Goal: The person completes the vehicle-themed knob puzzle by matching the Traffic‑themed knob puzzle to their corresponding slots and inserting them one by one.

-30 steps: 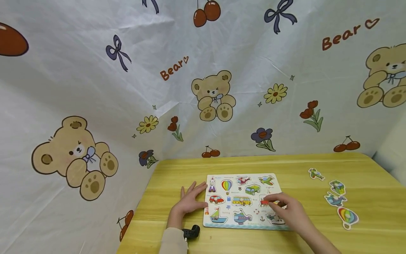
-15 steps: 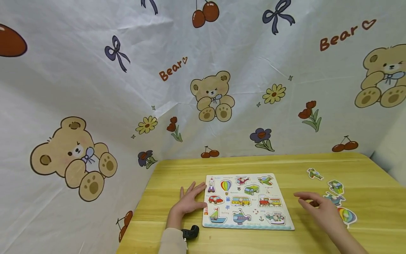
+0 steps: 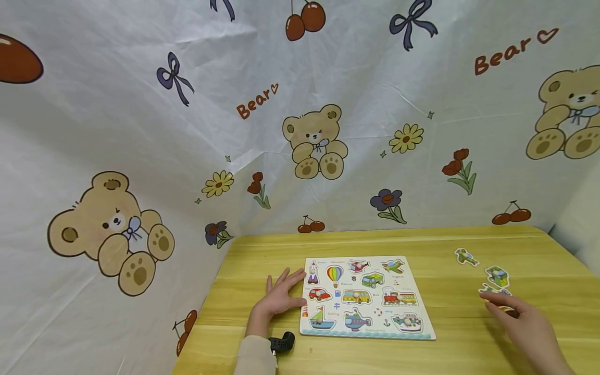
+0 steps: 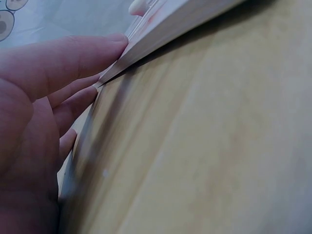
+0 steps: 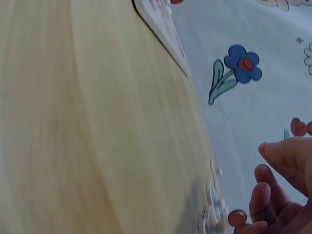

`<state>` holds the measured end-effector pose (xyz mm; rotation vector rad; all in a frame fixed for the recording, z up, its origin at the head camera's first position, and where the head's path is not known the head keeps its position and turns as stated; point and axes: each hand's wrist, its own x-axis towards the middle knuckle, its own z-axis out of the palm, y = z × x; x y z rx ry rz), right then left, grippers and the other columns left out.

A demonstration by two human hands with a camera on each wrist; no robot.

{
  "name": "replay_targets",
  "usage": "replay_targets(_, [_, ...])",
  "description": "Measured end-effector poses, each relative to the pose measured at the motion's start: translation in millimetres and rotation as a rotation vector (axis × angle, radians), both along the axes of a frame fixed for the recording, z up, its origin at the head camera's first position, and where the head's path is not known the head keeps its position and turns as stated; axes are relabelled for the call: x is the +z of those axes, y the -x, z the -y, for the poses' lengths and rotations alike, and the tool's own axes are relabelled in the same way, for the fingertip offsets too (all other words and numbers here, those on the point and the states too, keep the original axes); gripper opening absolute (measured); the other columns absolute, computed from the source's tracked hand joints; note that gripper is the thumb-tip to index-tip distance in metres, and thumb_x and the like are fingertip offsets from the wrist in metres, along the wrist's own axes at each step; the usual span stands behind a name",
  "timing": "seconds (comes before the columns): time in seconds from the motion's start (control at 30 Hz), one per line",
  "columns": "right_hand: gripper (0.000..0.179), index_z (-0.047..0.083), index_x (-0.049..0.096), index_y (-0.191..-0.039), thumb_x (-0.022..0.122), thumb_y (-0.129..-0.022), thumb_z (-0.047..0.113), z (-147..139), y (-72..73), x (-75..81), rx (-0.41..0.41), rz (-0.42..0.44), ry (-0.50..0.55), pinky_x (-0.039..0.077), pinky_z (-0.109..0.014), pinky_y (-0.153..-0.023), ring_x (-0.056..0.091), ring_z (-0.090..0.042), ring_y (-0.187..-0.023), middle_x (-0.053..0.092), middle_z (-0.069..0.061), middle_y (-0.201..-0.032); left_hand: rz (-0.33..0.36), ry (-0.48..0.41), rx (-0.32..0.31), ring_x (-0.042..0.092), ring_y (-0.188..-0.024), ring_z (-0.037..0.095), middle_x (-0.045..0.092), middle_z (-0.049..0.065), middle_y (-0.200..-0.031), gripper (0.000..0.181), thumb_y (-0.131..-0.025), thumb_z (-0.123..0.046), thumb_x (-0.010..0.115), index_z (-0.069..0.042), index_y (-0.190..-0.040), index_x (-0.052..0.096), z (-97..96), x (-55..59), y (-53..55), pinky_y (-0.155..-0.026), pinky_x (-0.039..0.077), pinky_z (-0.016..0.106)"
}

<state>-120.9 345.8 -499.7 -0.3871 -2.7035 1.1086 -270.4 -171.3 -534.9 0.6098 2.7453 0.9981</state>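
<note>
A white wooden peg puzzle board (image 3: 365, 333) with vehicle pictures and small knobs lies flat on the table. My left hand (image 3: 281, 299) rests at its left side, fingers spread, and in the left wrist view the thumb (image 4: 83, 56) touches the board's edge (image 4: 161, 44). Over the loose pieces at the right is my right hand (image 3: 527, 320), fingers loosely bent with nothing between them. Its fingertips overlap a blue puzzle piece (image 3: 489, 288) in the head view. The rainbow balloon piece is mostly hidden beneath that hand. In the right wrist view, knobbed pieces (image 5: 210, 214) lie below the fingers.
A green plane piece (image 3: 466, 257) and a green truck piece (image 3: 497, 276) lie farther back on the wooden table (image 3: 262, 250). A white cloth (image 3: 356, 198) printed with bears hangs behind the table. A black device (image 3: 283, 342) sits at my left wrist.
My right hand has moved from the train on the board rightward to the loose pieces, now covering most of the balloon piece. The train's picture is uncovered. My left hand stays put.
</note>
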Motion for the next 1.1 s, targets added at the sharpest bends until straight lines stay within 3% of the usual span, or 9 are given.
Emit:
replay_targets(0.1, [0.049, 0.006, 0.068, -0.127, 0.057, -0.099, 0.045, -11, -2.2, -4.9, -0.052, 0.052, -0.017, 0.044, -0.023, -0.055, 0.049, 0.012, -0.063, 0.075, -0.002, -0.106, -0.002, 0.0, 0.0, 0.01, -0.157, 0.035, 0.035, -0.004, -0.163, 0.075, -0.085, -0.03, 0.076, -0.021, -0.153, 0.044, -0.6, 0.5, 0.5, -0.116, -0.018, 0.07])
replay_targets(0.13, [0.052, 0.005, 0.067, -0.127, 0.056, -0.099, 0.047, -14, -2.4, -6.6, -0.067, 0.073, -0.022, 0.044, -0.024, -0.057, 0.047, 0.012, -0.063, 0.073, -0.016, -0.113, -0.002, 0.002, 0.002, 0.01, -0.157, 0.035, 0.035, -0.005, -0.163, 0.075, -0.085, -0.031, 0.076, -0.022, -0.153, 0.044, -0.7, 0.9, 0.5, -0.116, -0.018, 0.069])
replay_targets(0.2, [0.055, 0.001, 0.065, -0.128, 0.058, -0.098, 0.046, -21, -2.3, -10.6, -0.073, 0.083, -0.043, 0.044, -0.025, -0.061, 0.043, 0.017, -0.066, 0.063, -0.032, -0.126, -0.001, 0.002, 0.004, 0.01, -0.157, 0.035, 0.035, -0.006, -0.163, 0.075, -0.085, -0.031, 0.076, -0.022, -0.152, 0.044, -0.8, 2.0, 0.5, -0.116, -0.018, 0.069])
replay_targets(0.3, [0.055, 0.0, 0.066, -0.126, 0.06, -0.097, 0.047, -30, -2.5, -18.1, -0.067, 0.082, -0.078, 0.042, -0.026, -0.063, 0.042, 0.017, -0.068, 0.066, -0.03, -0.12, 0.0, 0.002, 0.007, 0.011, -0.157, 0.034, 0.035, -0.007, -0.163, 0.075, -0.085, -0.031, 0.076, -0.023, -0.152, 0.045, -0.7, 3.2, 0.4, -0.116, -0.018, 0.069])
replay_targets(0.57, [0.054, -0.002, 0.065, -0.127, 0.062, -0.096, 0.043, -38, 0.8, -29.1, -0.053, 0.126, -0.108, 0.04, -0.03, -0.063, 0.058, -0.013, -0.077, 0.068, -0.031, -0.109, 0.005, 0.002, 0.005, 0.01, -0.157, 0.035, 0.035, -0.006, -0.163, 0.075, -0.085, -0.031, 0.077, -0.023, -0.152, 0.044, 0.2, 1.8, -0.1, -0.116, -0.019, 0.069])
replay_targets(0.93, [0.043, -0.004, 0.068, -0.119, 0.065, -0.096, 0.032, -34, -1.9, -25.1, -0.111, 0.121, -0.12, 0.036, -0.026, -0.059, 0.051, -0.008, -0.066, 0.069, -0.011, -0.087, 0.002, 0.001, 0.006, 0.01, -0.157, 0.034, 0.035, -0.006, -0.163, 0.075, -0.085, -0.03, 0.077, -0.023, -0.152, 0.044, 0.1, 1.5, 0.5, -0.116, -0.018, 0.069])
replay_targets(1.03, [0.04, -0.005, 0.068, -0.117, 0.066, -0.095, 0.029, -35, -3.9, -25.2, -0.133, 0.115, -0.127, 0.039, -0.029, -0.06, 0.055, -0.013, -0.066, 0.069, -0.018, -0.089, 0.005, -0.005, 0.009, 0.011, -0.157, 0.035, 0.035, -0.006, -0.163, 0.075, -0.084, -0.03, 0.077, -0.023, -0.152, 0.045, -0.2, 1.4, -0.2, -0.116, -0.018, 0.069])
replay_targets(1.1, [0.04, -0.006, 0.067, -0.117, 0.067, -0.094, 0.026, -37, -5.0, -25.9, -0.146, 0.121, -0.136, 0.043, -0.035, -0.061, 0.063, -0.024, -0.071, 0.069, -0.026, -0.095, 0.007, -0.008, 0.009, 0.01, -0.157, 0.035, 0.035, -0.005, -0.163, 0.075, -0.084, -0.03, 0.077, -0.022, -0.152, 0.044, -0.3, 1.4, -0.6, -0.116, -0.019, 0.069])
